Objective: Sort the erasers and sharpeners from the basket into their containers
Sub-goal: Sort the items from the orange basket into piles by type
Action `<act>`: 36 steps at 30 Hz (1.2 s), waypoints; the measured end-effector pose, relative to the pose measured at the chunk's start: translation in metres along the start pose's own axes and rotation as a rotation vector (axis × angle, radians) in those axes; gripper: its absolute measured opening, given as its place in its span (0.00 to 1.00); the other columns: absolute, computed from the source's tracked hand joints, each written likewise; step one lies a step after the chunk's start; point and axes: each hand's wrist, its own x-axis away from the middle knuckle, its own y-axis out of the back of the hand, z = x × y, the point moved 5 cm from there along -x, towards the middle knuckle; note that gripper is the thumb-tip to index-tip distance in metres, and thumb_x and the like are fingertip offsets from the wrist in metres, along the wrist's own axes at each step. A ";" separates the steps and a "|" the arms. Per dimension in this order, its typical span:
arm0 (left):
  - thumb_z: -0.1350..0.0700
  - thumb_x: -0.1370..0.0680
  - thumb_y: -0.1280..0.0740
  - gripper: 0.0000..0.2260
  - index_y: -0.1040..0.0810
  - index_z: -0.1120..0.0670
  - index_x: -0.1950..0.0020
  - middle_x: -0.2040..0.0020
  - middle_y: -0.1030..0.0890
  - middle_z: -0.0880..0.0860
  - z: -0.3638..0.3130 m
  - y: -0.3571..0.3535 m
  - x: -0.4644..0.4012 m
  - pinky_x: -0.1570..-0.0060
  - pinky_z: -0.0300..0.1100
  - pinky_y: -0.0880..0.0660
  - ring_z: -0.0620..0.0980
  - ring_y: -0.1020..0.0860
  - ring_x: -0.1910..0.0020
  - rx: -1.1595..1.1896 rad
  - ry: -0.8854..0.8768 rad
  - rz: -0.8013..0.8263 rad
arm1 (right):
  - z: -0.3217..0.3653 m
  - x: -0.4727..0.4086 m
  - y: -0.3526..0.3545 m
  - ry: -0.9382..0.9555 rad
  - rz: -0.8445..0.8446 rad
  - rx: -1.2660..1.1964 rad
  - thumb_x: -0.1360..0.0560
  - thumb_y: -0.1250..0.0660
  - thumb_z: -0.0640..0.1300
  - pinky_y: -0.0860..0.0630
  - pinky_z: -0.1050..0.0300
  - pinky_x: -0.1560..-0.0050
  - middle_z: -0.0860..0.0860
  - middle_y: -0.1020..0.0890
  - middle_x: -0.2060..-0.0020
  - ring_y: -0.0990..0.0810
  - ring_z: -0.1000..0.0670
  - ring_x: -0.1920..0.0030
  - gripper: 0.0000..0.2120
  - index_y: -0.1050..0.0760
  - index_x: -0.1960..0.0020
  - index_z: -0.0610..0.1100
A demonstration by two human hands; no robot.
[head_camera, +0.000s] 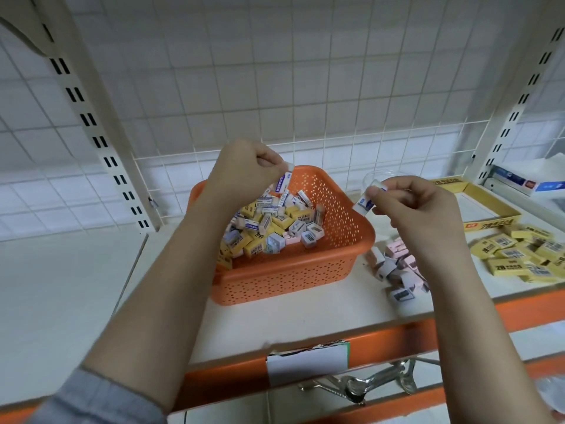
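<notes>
An orange perforated basket (336, 240) stands on the white shelf, filled with several yellow and white-blue erasers and small sharpeners (275, 224). My left hand (244, 169) hovers over the basket and pinches a white-blue eraser (282, 180) by its end. To the right of the basket, my right hand (419, 206) holds another white-blue eraser (365, 205), with a second small white piece (379, 185) at its fingertips. A clear plastic cup (382, 175) stands just behind that hand.
A pile of pink and white sharpeners (394, 267) lies right of the basket. Yellow erasers (519, 252) lie loose beside an open yellow cardboard box (489, 206). Wire grid wall behind. The shelf's orange front edge (305, 353) carries a paper label; metal clips (367, 384) hang below.
</notes>
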 end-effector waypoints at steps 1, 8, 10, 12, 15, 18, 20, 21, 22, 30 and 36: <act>0.53 0.26 0.29 0.04 0.18 0.53 0.54 0.65 0.19 0.46 -0.004 0.000 0.007 0.67 0.26 0.29 0.38 0.22 0.66 0.044 -0.013 -0.027 | 0.001 0.001 0.003 0.003 -0.017 -0.002 0.29 0.28 0.40 0.31 0.72 0.70 0.55 0.20 0.74 0.23 0.61 0.71 0.04 0.23 0.56 0.42; 0.57 0.25 0.31 0.11 0.22 0.42 0.64 0.65 0.19 0.42 -0.025 -0.030 0.040 0.62 0.31 0.24 0.39 0.21 0.66 0.181 -0.081 -0.004 | 0.003 0.016 0.044 0.008 -0.172 0.028 0.27 0.29 0.42 0.32 0.72 0.73 0.57 0.20 0.75 0.29 0.62 0.77 0.03 0.22 0.56 0.44; 0.57 0.26 0.31 0.09 0.21 0.43 0.62 0.65 0.21 0.37 -0.034 -0.043 0.043 0.62 0.27 0.26 0.33 0.22 0.66 0.169 -0.101 0.004 | 0.000 0.018 0.065 -0.003 -0.216 0.064 0.27 0.30 0.45 0.31 0.71 0.70 0.58 0.21 0.75 0.28 0.62 0.75 0.03 0.22 0.57 0.46; 0.56 0.26 0.31 0.06 0.20 0.45 0.59 0.65 0.23 0.34 -0.048 -0.060 0.047 0.62 0.22 0.29 0.28 0.24 0.64 0.166 -0.124 0.030 | -0.005 0.018 0.092 -0.016 -0.263 0.093 0.27 0.30 0.47 0.30 0.66 0.66 0.58 0.22 0.75 0.28 0.58 0.72 0.03 0.21 0.59 0.50; 0.57 0.26 0.31 0.06 0.20 0.46 0.60 0.64 0.20 0.37 -0.076 -0.095 0.053 0.63 0.27 0.28 0.35 0.21 0.63 0.206 -0.158 0.085 | -0.015 0.017 0.139 -0.037 -0.333 0.084 0.25 0.32 0.48 0.31 0.57 0.63 0.52 0.23 0.71 0.28 0.51 0.66 0.04 0.20 0.59 0.50; 0.57 0.27 0.30 0.09 0.21 0.43 0.64 0.65 0.18 0.40 -0.101 -0.141 0.058 0.59 0.35 0.24 0.43 0.19 0.63 0.225 -0.120 0.128 | -0.030 0.011 0.191 -0.057 -0.376 0.100 0.25 0.32 0.48 0.31 0.57 0.62 0.48 0.23 0.68 0.27 0.49 0.64 0.05 0.20 0.59 0.50; 0.58 0.27 0.31 0.11 0.21 0.42 0.66 0.66 0.18 0.41 -0.118 -0.172 0.063 0.58 0.39 0.23 0.43 0.19 0.65 0.233 -0.099 0.132 | -0.040 0.003 0.228 -0.062 -0.383 0.144 0.25 0.33 0.48 0.29 0.60 0.63 0.52 0.21 0.71 0.24 0.53 0.67 0.06 0.21 0.60 0.51; 0.59 0.27 0.32 0.11 0.21 0.44 0.66 0.67 0.18 0.42 -0.127 -0.188 0.066 0.59 0.40 0.24 0.42 0.20 0.67 0.242 -0.089 0.125 | -0.045 -0.003 0.246 -0.062 -0.374 0.179 0.24 0.33 0.48 0.30 0.64 0.65 0.55 0.21 0.73 0.23 0.56 0.69 0.06 0.21 0.60 0.51; 0.59 0.26 0.32 0.11 0.20 0.45 0.66 0.68 0.18 0.44 -0.136 -0.203 0.070 0.61 0.40 0.24 0.42 0.20 0.68 0.251 -0.074 0.114 | -0.050 -0.009 0.265 -0.063 -0.354 0.224 0.24 0.33 0.47 0.31 0.67 0.68 0.56 0.21 0.74 0.24 0.60 0.71 0.06 0.21 0.60 0.51; 0.55 0.25 0.31 0.06 0.19 0.44 0.59 0.62 0.19 0.40 -0.194 -0.309 0.092 0.62 0.26 0.27 0.38 0.21 0.61 0.279 0.133 0.105 | -0.095 -0.087 0.407 -0.136 -0.200 0.619 0.26 0.32 0.44 0.30 0.60 0.61 0.43 0.18 0.64 0.24 0.51 0.67 0.10 0.19 0.49 0.39; 0.55 0.26 0.31 0.07 0.18 0.48 0.48 0.59 0.19 0.42 -0.224 -0.347 0.087 0.54 0.28 0.28 0.35 0.22 0.57 0.233 0.162 0.125 | -0.133 -0.154 0.449 -0.232 -0.133 0.802 0.26 0.34 0.42 0.28 0.57 0.48 0.37 0.18 0.50 0.20 0.43 0.47 0.14 0.21 0.43 0.36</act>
